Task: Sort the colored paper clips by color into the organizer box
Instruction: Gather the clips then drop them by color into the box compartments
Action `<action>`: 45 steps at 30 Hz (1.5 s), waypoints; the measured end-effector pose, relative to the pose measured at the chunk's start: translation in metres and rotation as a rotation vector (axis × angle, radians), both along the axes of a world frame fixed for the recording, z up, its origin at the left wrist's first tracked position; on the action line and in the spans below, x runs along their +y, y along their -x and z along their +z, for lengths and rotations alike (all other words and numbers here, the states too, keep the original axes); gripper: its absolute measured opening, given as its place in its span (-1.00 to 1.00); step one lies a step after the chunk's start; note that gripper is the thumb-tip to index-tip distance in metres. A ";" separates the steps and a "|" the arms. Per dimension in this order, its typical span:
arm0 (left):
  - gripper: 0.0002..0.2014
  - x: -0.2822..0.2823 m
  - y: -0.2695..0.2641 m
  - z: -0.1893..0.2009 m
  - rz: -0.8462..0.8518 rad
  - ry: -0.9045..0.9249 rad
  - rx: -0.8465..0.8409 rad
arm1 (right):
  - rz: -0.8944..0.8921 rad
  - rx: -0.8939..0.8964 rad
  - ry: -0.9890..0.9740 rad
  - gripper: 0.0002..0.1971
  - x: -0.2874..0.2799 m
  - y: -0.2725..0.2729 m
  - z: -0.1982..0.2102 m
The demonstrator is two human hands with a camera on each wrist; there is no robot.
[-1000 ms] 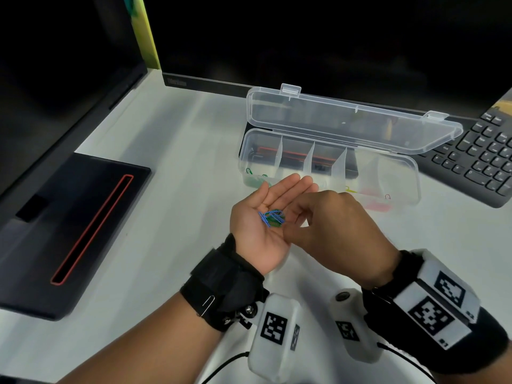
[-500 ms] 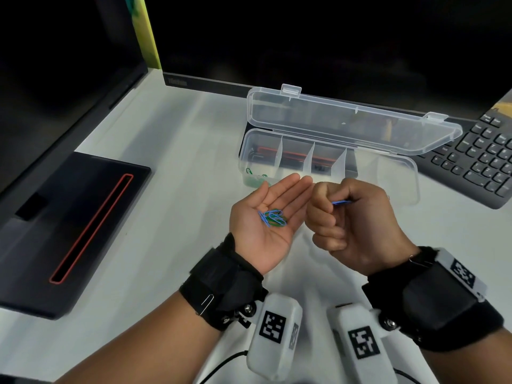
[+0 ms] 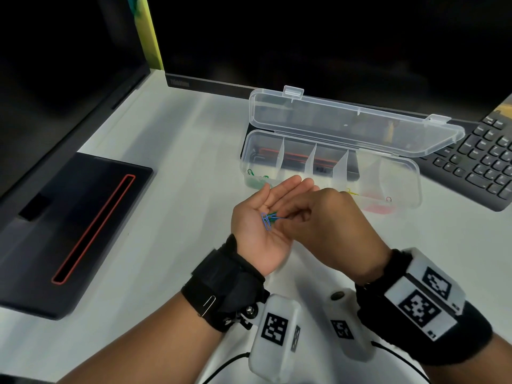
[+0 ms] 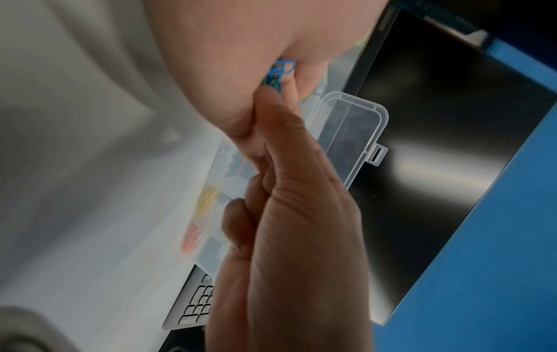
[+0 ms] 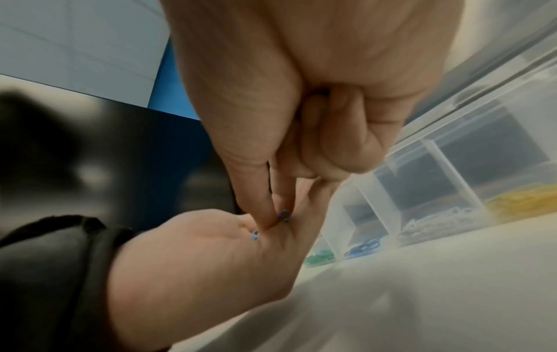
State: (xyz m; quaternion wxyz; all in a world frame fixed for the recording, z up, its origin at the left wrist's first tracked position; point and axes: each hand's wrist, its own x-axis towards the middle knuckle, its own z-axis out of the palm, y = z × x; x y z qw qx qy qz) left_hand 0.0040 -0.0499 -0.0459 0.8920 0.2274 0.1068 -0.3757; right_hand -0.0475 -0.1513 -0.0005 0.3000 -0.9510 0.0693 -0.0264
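Note:
My left hand (image 3: 257,228) lies palm up above the white desk, fingers straight, with a small heap of blue and green paper clips (image 3: 268,219) in the palm. My right hand (image 3: 281,218) reaches in from the right; its thumb and forefinger pinch a blue clip (image 5: 283,213) against the palm. The other right fingers are curled in. The left wrist view shows the same clips (image 4: 281,69) at the thumb tip. Just behind the hands stands the clear organizer box (image 3: 401,173), lid open. Its compartments hold green clips (image 5: 321,258), blue clips (image 5: 363,246), pale clips (image 5: 434,226) and yellow clips (image 5: 524,198).
A black keyboard (image 3: 487,162) lies right of the box. A dark monitor (image 3: 304,51) stands behind it. A black stand base with a red-edged slot (image 3: 69,225) sits on the desk at the left. Red clips (image 3: 376,208) lie in the box's right end.
Half a second ago my right hand was drawn back to the right with a blue clip pinched. It has come back to the left palm. The left hand has stayed still.

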 end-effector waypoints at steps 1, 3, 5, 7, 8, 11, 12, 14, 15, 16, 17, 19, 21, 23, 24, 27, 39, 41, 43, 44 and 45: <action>-0.57 0.000 0.000 0.000 0.003 0.003 -0.002 | -0.001 -0.008 -0.028 -0.91 0.000 0.000 0.000; -0.56 0.000 -0.001 -0.001 0.005 0.008 -0.005 | -0.012 -0.003 -0.125 -0.87 -0.001 0.000 0.000; -0.55 0.000 -0.001 -0.001 0.005 0.011 -0.009 | -0.035 0.021 -0.225 -0.83 -0.005 0.001 -0.001; -0.55 0.000 -0.002 -0.002 0.004 0.019 -0.018 | -0.046 0.036 -0.348 -0.92 -0.007 0.001 0.000; -0.54 0.000 -0.002 -0.003 0.004 0.021 -0.020 | -0.050 0.034 -0.444 -0.98 -0.007 0.002 0.002; -0.51 -0.002 -0.003 -0.004 0.012 0.024 -0.018 | -0.091 0.024 -0.735 -0.92 -0.007 0.005 0.012; -0.50 -0.002 -0.002 -0.005 0.015 0.026 -0.014 | -0.108 0.040 -0.798 -0.91 -0.007 0.005 0.014; -0.52 -0.001 -0.002 -0.006 0.014 0.030 -0.011 | -0.152 0.116 -0.967 -0.79 -0.011 0.004 0.016; -0.52 -0.001 -0.002 -0.006 0.008 0.028 -0.017 | -0.173 0.172 -1.097 -0.72 -0.013 0.002 0.016; -0.52 0.000 -0.003 -0.006 0.002 0.023 -0.023 | -0.188 0.220 -1.228 -0.71 -0.016 0.001 0.015; -0.52 0.000 -0.003 -0.007 -0.005 0.021 -0.026 | -0.186 0.253 -1.334 -0.73 -0.018 0.000 0.016; -0.51 0.000 -0.003 -0.007 -0.011 0.011 -0.032 | -0.163 0.272 -1.455 -0.77 -0.020 -0.001 0.014; -0.51 0.000 -0.004 -0.007 -0.015 0.000 -0.038 | -0.153 0.278 -1.515 -0.75 -0.020 0.000 0.012; -0.51 0.000 -0.003 -0.008 -0.015 -0.005 -0.039 | -0.162 0.289 -1.519 -0.76 -0.020 0.000 0.008; -0.52 0.000 -0.003 -0.008 -0.015 -0.010 -0.042 | -0.174 0.299 -1.505 -0.78 -0.019 0.000 0.007; -0.54 0.000 -0.003 -0.007 -0.012 -0.027 -0.044 | -0.183 0.322 -1.351 -0.86 -0.016 0.000 0.010; -0.53 -0.002 -0.002 -0.005 -0.012 -0.011 0.050 | 0.032 0.034 -0.021 -0.73 0.015 -0.005 0.008; -0.54 -0.002 -0.002 -0.005 -0.018 -0.003 0.056 | 0.049 0.051 0.084 -0.77 0.018 -0.005 0.007; -0.54 -0.002 -0.002 -0.005 -0.027 -0.002 0.056 | 0.061 0.055 0.129 -0.78 0.019 -0.005 0.006; -0.54 -0.001 -0.001 -0.004 -0.025 -0.001 0.056 | 0.069 0.046 0.143 -0.77 0.020 -0.004 0.006; -0.54 -0.001 -0.001 -0.004 -0.019 0.001 0.055 | 0.074 0.038 0.155 -0.78 0.020 -0.003 0.006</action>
